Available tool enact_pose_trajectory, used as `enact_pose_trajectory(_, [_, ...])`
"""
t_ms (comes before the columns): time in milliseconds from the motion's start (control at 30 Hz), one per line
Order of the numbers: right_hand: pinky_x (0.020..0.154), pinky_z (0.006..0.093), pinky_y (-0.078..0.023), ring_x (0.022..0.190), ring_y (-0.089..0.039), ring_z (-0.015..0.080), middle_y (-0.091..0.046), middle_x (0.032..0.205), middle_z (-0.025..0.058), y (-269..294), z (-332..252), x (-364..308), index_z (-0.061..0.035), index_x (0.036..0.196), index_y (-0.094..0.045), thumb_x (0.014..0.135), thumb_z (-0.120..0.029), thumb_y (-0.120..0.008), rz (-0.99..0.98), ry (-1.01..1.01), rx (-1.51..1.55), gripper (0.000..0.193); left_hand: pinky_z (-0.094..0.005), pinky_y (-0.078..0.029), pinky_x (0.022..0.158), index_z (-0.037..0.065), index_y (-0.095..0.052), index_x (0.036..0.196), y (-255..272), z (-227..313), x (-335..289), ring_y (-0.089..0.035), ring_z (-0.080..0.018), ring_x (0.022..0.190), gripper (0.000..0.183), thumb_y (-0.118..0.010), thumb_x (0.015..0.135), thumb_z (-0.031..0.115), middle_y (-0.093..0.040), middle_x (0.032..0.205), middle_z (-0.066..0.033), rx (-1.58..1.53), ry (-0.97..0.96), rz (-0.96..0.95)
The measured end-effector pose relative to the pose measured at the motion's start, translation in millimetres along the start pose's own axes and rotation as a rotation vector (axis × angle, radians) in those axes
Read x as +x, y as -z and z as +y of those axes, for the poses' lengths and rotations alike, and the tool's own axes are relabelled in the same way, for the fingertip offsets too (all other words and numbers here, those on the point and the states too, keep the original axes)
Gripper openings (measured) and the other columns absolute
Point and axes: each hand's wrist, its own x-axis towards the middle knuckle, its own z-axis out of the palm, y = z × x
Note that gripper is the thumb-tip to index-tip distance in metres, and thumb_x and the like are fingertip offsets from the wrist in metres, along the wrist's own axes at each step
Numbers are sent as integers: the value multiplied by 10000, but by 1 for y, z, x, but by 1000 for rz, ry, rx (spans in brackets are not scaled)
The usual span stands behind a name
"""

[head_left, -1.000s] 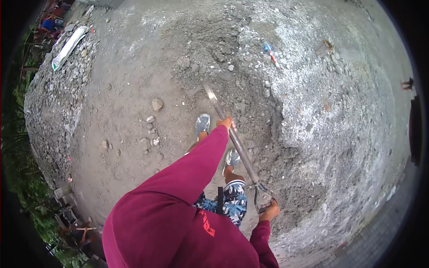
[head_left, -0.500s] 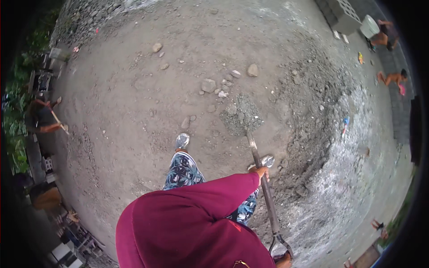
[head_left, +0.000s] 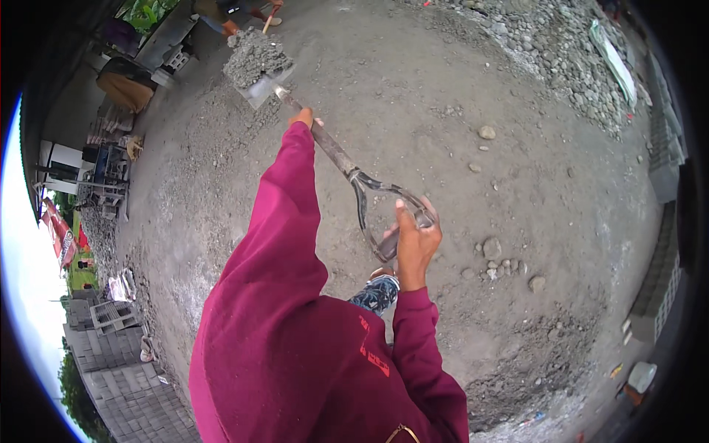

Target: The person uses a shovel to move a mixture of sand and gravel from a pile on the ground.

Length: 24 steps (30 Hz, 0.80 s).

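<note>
Grey rubble (head_left: 255, 57) sat heaped on the shovel (head_left: 324, 140), out ahead left, left hand (head_left: 303, 117) wrapped round the shaft (head_left: 340, 159), right hand (head_left: 419, 242) gripping the handle (head_left: 360, 203); looked like mid-carry, next move probably wanted a level blade (head_left: 260, 92)

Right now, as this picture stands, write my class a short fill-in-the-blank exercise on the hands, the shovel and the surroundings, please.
1. The right hand is ____ from the blade than the left hand is.
2. The left hand grips the shovel by its ____, not its end handle.
3. The heap of rubble at the blade is coloured ____.
4. Toward the picture's upper ____, a pale sack lies on loose stones.
Missing words: farther; shaft; grey; right.
</note>
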Motion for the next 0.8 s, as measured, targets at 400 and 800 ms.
enact_pose_trajectory(400, [427,238,-400,466,-508,101,-569,626,31,186,-8,-64,30,931,-609,730,-147,-740,424,-231,-204,298,-475,-492,770,-31,-517,1167,-115,-375,-79,-624,-344,949,539,-537,790,353,-628,1031,-216,856,287,-249])
enact_pose_trajectory(800, [452,341,-482,448,-536,197,-513,579,71,194,89,-379,65,1068,-544,705,14,-596,1540,-33,742,370,-498,-556,673,6,-464,1057,-206,-420,-488,-604,-302,725,453,-671,746,261,-562,850,-152,999,569,-1299])
